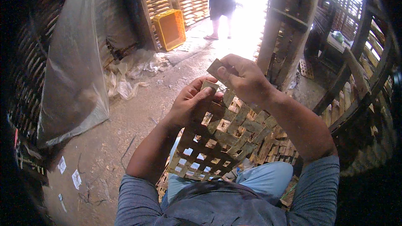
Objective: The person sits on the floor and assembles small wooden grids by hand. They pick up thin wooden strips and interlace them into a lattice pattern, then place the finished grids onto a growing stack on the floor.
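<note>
A woven panel of flat bamboo-like strips, with square gaps, leans over my lap. At its far edge my left hand is closed, with the thumb pressed on a pale strip end. Just right of it and slightly higher, my right hand pinches the end of a darker flat strip between thumb and fingers. The two hands are close together. Whether both strip ends belong to the same strip is hidden behind the fingers.
A yellow plastic crate lies on its side near the bright doorway, where a person stands. Plastic sheeting hangs at the left, with crumpled plastic on the dirt floor. Slatted wooden framing stands at the right.
</note>
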A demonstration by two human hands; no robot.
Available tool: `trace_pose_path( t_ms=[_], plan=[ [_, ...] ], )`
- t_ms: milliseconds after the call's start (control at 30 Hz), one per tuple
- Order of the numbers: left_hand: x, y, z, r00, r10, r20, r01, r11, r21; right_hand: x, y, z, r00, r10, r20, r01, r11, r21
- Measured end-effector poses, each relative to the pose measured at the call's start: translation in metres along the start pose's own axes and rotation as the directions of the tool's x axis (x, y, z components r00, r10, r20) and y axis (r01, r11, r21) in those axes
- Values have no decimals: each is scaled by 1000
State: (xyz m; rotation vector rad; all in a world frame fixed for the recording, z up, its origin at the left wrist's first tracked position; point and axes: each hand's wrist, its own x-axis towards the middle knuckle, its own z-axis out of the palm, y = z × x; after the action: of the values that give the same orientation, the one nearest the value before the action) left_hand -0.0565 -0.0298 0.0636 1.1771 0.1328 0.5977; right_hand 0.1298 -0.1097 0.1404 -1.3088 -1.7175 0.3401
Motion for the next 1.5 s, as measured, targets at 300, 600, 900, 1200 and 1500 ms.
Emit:
trace_pose_path(
  t_ms=[300, 600, 900, 1200, 1500],
  plan=[
    [4, -5, -6, 999, 5, 43, -5, 1000, -2, -1, 2, 0, 997, 74, 36, -75, 996, 37],
    [1, -1, -3, 998, 1, 59, -3, 999, 37, -2, 4, -6, 988, 139, 72, -153, 956, 251],
    [-1, 1, 3, 999, 38, 29, -40, 998, 43, -3, 4, -4, 981, 159, 116, -180, 962, 205],
    [0, 1, 2, 999, 47, 11, -47, 999, 14, 2, 9, -4, 965, 226, 131, -245, 959, 145],
    [0, 1, 4, 998, 63, -28, -63, 998, 8, 2, 13, 3, 993, 71, 96, -75, 997, 36]
  ],
)
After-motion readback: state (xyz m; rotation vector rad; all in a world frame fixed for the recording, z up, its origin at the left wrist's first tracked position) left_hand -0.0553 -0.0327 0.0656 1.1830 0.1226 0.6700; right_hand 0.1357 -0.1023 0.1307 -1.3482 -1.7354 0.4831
